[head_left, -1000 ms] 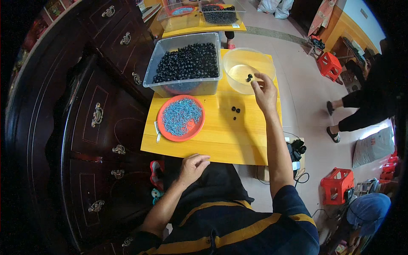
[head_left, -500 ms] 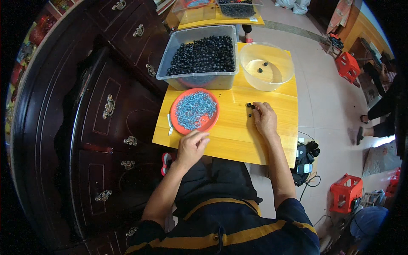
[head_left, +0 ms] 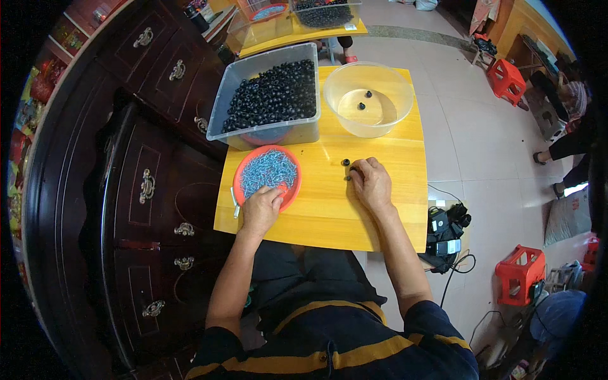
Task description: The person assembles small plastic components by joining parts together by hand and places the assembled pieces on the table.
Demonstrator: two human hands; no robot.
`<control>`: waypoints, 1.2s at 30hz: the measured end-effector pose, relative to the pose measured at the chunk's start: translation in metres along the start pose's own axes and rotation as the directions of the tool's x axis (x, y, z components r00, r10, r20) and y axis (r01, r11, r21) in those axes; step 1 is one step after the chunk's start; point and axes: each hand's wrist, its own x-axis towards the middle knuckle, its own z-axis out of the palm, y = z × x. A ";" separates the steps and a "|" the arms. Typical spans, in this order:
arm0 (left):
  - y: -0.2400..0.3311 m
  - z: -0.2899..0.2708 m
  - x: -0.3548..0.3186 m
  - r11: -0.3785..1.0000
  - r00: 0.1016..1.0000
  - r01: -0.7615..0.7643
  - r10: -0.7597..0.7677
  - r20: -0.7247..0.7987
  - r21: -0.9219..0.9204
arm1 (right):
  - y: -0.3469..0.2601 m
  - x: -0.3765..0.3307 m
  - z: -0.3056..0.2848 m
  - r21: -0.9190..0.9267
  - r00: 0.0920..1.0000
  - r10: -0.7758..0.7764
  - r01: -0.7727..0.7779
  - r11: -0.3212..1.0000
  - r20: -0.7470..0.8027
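From the head view, the left hand (head_left: 259, 210) rests on the near edge of the orange dish (head_left: 248, 187), which is full of small blue-grey pieces (head_left: 269, 170). Its fingers are curled into the pile, so I cannot tell if they hold any piece. The right hand (head_left: 372, 183) lies on the yellow tabletop (head_left: 329, 212), fingers bent down over some small black parts (head_left: 346, 163); perhaps one is pinched, but the fingertips hide it. Behind stands a clear bin (head_left: 266, 136) of black parts and a clear bowl (head_left: 369, 123) with two such parts inside. A second table at the top is cut off by the frame.
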 end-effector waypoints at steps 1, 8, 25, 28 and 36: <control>0.000 0.001 0.001 1.000 1.000 -0.002 0.003 -0.021 0.006 | 0.000 0.000 0.000 -0.001 1.000 0.003 -0.003 1.000 0.007; -0.001 0.002 0.003 1.000 0.999 0.029 -0.029 -0.030 -0.011 | -0.007 0.002 -0.001 -0.028 1.000 -0.004 0.004 1.000 0.017; -0.006 0.002 0.009 0.996 0.996 -0.075 0.073 -0.043 -0.047 | 0.002 -0.019 0.001 0.548 0.968 0.247 -0.232 0.804 0.047; -0.014 0.009 0.012 0.991 0.991 -0.127 0.126 -0.048 -0.037 | -0.011 -0.042 0.008 0.742 0.937 0.318 -0.315 0.592 0.144; -0.014 0.006 0.018 0.980 0.980 -0.197 0.197 -0.001 0.026 | -0.035 -0.084 0.021 0.706 0.951 0.303 -0.259 0.659 0.066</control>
